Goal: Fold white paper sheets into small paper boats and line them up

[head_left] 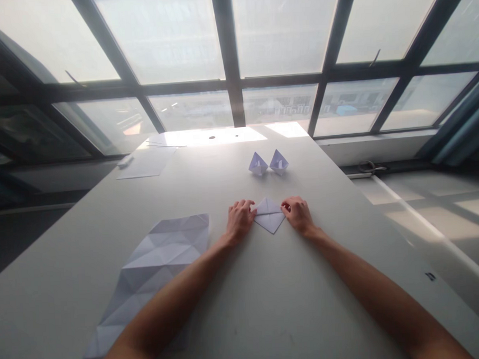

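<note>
A small folded square of white paper (270,219) lies on the table, turned so that one corner points toward me, with creases crossing near its middle. At its left corner my left hand (240,217) is closed, fingers curled and pinching the paper's edge. My right hand (298,213) pinches the opposite corner between thumb and fingers. Beyond the hands stand two folded paper boats (258,164), side by side. To the left, partly under my left forearm, rests a large sheet of creased paper (163,251).
The white table (347,280) reaches to a window wall with dark frames (228,53). Flat white sheets (145,163) lie at the far left, a small white object (125,161) beside them. A dark mark (430,276) shows near the right edge. Sunlight glares on the far end.
</note>
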A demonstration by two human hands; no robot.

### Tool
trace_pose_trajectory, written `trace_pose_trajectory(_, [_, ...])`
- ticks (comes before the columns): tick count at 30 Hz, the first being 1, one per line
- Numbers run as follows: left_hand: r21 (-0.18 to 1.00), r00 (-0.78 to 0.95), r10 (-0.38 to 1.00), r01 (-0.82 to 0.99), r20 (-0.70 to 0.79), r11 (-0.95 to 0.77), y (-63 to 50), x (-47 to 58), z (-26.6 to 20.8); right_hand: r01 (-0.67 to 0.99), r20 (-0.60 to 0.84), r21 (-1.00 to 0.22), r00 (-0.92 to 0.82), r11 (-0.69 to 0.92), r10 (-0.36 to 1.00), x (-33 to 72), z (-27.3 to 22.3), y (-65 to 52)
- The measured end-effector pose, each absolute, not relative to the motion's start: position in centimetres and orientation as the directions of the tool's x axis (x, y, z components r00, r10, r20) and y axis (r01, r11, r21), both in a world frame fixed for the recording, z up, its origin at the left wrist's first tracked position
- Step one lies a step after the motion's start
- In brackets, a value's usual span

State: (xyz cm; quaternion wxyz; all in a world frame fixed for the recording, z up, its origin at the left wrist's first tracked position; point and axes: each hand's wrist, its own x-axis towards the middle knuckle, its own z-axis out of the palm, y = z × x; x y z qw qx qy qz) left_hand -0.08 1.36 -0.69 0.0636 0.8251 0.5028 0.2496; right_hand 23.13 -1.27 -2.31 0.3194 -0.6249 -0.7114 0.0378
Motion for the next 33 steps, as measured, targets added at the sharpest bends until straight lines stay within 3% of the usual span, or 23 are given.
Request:
trace_pose_trajectory(3, [0.316, 0.552, 0.754, 0.688, 0.357, -0.653, 1.5, 0.0, -0.8, 0.881, 0.387, -0.429, -0.023, 0.202, 0.922, 22.9, -2.1, -1.5])
trace_pose_trajectory(7, [0.318, 0.758, 0.606, 0.528, 0.243, -0.788, 1.6, 0.2, -1.1, 0.914, 0.368, -0.355, -0.054, 0.194, 0.928, 22.5, -1.3, -1.9])
trace_pose_trajectory(12, [0.315, 0.776, 0.600, 0.530, 0.193, -0.787, 1.0, 0.5, -1.0, 0.855, 0.360, -0.343, -0.261, 0.388, 0.896, 21.2, -0.9, -2.5])
trace_pose_trajectory(16, [0.295, 0.771, 0.623, 0.570, 0.129, -0.767, 0.6, 0.7, -0.7, 0.804, 0.237, -0.321, -0.443, 0.500, 0.865, 20.0, -1.3, -3.0])
trace_pose_trajectory(22, [0.214, 0.757, 0.648, 0.621, 0.087, -0.754, 0.3, 0.7, -0.8, 0.867, 0.123, -0.282, -0.391, 0.410, 0.912, 19.5, -1.5, -3.2])
trace_pose_trajectory(33, [0.090, 0.724, 0.683, 0.677, 0.097, -0.731, 0.3, 0.9, -1.5, 0.950, 0.047, -0.222, -0.214, 0.219, 0.976, 20.6, -1.9, -2.4])
